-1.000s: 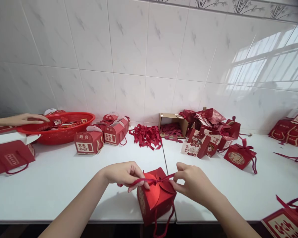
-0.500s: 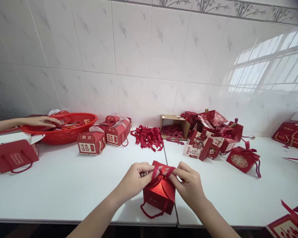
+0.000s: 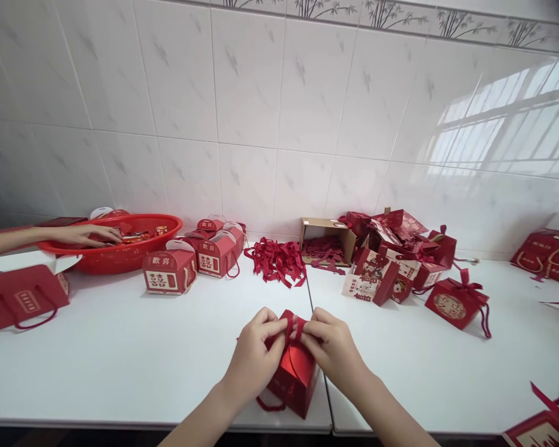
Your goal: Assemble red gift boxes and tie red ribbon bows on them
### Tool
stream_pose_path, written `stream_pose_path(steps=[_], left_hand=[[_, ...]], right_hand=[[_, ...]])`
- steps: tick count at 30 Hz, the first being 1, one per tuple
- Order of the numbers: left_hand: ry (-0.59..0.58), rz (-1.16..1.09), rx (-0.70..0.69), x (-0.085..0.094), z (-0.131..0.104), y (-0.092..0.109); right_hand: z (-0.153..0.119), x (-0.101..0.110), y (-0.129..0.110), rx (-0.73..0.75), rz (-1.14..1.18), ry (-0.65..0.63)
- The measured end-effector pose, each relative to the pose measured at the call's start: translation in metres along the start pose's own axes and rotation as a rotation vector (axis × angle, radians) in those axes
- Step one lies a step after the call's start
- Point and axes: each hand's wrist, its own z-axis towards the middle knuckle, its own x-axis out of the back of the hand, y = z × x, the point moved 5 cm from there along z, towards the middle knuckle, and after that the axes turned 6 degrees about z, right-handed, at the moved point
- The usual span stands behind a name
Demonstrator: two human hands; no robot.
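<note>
A shiny red gift box (image 3: 294, 379) stands near the table's front edge, its curved flaps folded together on top and a dark red cord handle (image 3: 271, 406) hanging at its front. Over the top lies a dark red ribbon (image 3: 290, 328). My left hand (image 3: 256, 351) pinches the ribbon from the left, fingers closed. From the right, my right hand (image 3: 333, 347) pinches it too, fingertips almost touching the left ones. The exact shape of the ribbon between my fingers is partly hidden.
Another person's hand (image 3: 90, 234) reaches into a red plastic basket (image 3: 116, 257). Several red boxes (image 3: 170, 271) stand beside it. Loose ribbons (image 3: 279, 261), an open carton (image 3: 328, 233), a heap of boxes (image 3: 391, 267) and a ribboned box (image 3: 454, 304) lie toward the back and right.
My two hands have drawn closer together over the box, still pinching the ribbon. The box has turned slightly and shifted a little left. The other person's hand has moved slightly within the basket.
</note>
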Motion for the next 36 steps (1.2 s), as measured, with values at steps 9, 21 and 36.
stream_pose_path(steps=[9, 21, 36], left_hand=[[0.041, 0.102, -0.094, -0.001, -0.005, 0.004], [0.348, 0.566, -0.255, -0.004, -0.013, 0.013], [0.174, 0.537, -0.475, -0.002, -0.017, 0.029]], right_hand=[[0.001, -0.003, 0.004, -0.232, 0.142, -0.018], [-0.002, -0.007, 0.010, -0.492, 0.403, 0.031], [0.007, 0.016, 0.012, -0.669, 0.483, -0.131]])
